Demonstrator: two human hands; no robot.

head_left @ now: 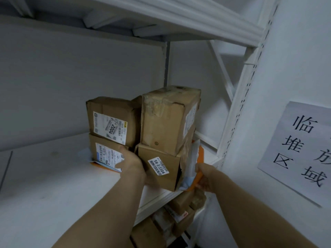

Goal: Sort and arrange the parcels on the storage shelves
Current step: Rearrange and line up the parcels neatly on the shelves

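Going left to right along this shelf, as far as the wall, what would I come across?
Box labelled 2004 → box labelled 56-3-3304 → right hand gripping an orange parcel → shelf post → paper sign. The left hand overlaps the boxes, so it is left out.

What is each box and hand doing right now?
lower left box: closed, bottom of left stack.
top left box: closed, stacked on lower left box.
lower right box: right side torn, at shelf edge.
top right box: closed, scuffed, atop lower right box.
orange packet: upright beside right stack, gripped.
left hand: fingers straight, touching lower left box.
right hand: grips orange packet.
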